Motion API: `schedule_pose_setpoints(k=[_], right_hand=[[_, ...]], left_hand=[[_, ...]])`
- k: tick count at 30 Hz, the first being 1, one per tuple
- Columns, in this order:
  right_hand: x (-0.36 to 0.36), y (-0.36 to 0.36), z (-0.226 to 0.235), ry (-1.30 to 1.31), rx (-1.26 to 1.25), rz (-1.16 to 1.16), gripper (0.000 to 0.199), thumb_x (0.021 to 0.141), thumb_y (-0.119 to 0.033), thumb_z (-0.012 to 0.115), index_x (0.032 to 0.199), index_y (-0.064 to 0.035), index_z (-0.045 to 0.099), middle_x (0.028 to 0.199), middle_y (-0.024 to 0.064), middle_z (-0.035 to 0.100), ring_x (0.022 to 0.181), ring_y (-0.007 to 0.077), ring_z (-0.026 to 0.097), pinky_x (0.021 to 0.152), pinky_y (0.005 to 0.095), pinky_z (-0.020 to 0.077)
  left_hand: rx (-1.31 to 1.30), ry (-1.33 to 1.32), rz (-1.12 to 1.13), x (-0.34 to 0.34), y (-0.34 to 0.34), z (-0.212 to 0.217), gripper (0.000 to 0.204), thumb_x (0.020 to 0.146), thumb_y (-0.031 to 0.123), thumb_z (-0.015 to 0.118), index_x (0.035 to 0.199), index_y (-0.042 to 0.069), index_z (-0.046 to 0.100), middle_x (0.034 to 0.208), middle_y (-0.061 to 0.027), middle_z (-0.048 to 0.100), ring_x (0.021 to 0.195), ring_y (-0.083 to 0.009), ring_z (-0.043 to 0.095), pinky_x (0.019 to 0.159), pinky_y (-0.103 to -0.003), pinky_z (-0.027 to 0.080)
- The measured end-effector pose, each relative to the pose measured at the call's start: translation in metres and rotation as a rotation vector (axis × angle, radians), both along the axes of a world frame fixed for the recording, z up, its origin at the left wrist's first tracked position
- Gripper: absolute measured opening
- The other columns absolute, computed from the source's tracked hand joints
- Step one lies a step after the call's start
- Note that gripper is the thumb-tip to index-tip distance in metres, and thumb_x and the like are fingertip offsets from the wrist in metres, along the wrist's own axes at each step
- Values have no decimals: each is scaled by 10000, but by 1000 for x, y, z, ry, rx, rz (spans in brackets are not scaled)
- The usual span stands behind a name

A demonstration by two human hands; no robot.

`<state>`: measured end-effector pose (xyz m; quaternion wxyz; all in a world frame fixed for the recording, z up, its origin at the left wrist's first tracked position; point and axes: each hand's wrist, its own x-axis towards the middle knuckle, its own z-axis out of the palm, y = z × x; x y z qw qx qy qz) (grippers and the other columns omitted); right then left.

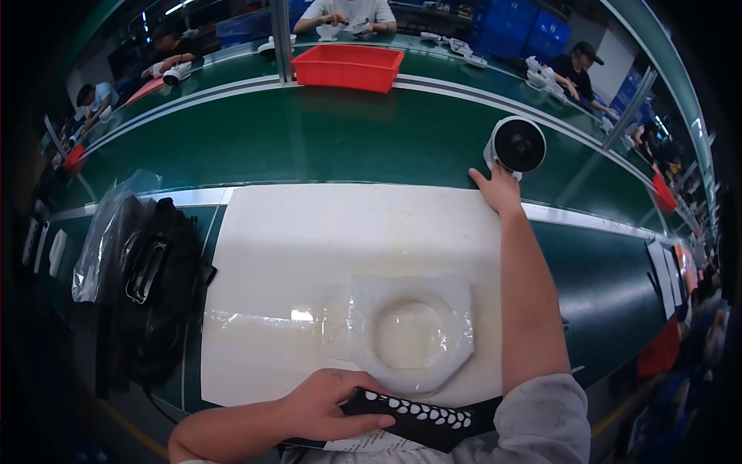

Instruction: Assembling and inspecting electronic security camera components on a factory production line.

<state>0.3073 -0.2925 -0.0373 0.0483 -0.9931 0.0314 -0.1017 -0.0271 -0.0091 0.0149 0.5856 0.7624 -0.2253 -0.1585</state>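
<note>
My left hand (pixel 336 406) is closed round a black strip with white drop-shaped spots (pixel 410 410), close to my body at the table's front edge. My right arm stretches far forward to the right. At its end my right hand (pixel 501 189) touches the lower side of a white device with a round black face (pixel 519 145), which stands on the green belt. The thumb points away from the other fingers, whose tips partly hide against the device. Between my arms lies a white foam ring (pixel 363 309) with a round hollow, taped over with clear film.
Under the foam ring is a white board (pixel 309 232). Black items and clear plastic bags (pixel 116 240) lie at the left. A red bin (pixel 348 68) stands beyond the green belt (pixel 232 139). Several people work across the line. Papers (pixel 665 274) lie at the far right.
</note>
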Motion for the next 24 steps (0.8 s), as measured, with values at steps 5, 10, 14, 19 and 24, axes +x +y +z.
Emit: schedule_pose_setpoints(k=[5, 10, 14, 19, 24], right_hand=[[-15, 4, 6, -252, 46, 106, 419, 787, -296, 518, 1101, -20, 510, 1181, 132, 473, 1113, 289, 411, 954, 352, 299], [-41, 54, 23, -646, 295, 669, 215, 725, -111, 584, 933, -59, 587, 1014, 96, 574, 1005, 280, 495, 883, 364, 366], [-117, 118, 56, -300, 755, 1094, 185, 804, -187, 543, 932, -60, 582, 1056, 80, 543, 1074, 233, 444, 918, 332, 330], [-179, 129, 96, 551, 1055, 1286, 475, 783, -357, 549, 1128, -37, 482, 1178, 118, 461, 1135, 237, 396, 946, 351, 305], [-215, 138, 110, 775, 840, 1087, 720, 670, -311, 689, 1244, -50, 339, 1160, 149, 450, 1057, 267, 457, 882, 322, 363]], left_hand=[[36, 21, 9, 1, 1, 7, 283, 656, 114, 725, 879, 29, 573, 765, -89, 619, 657, -151, 602, 572, -230, 457], [-44, 138, 101, 5, 4, 4, 248, 654, 26, 705, 854, 1, 560, 753, -75, 605, 677, -104, 569, 596, -242, 458], [-337, 368, 400, 13, 12, 3, 196, 688, 43, 680, 814, 20, 532, 735, -36, 576, 670, -90, 545, 596, -230, 447], [-429, 267, 566, 31, 27, 3, 188, 728, 109, 656, 828, 33, 516, 756, -28, 559, 697, -84, 531, 625, -221, 436], [-355, 174, 670, 38, 39, 2, 222, 722, 161, 664, 824, 27, 519, 715, -21, 543, 665, -80, 515, 591, -218, 427]])
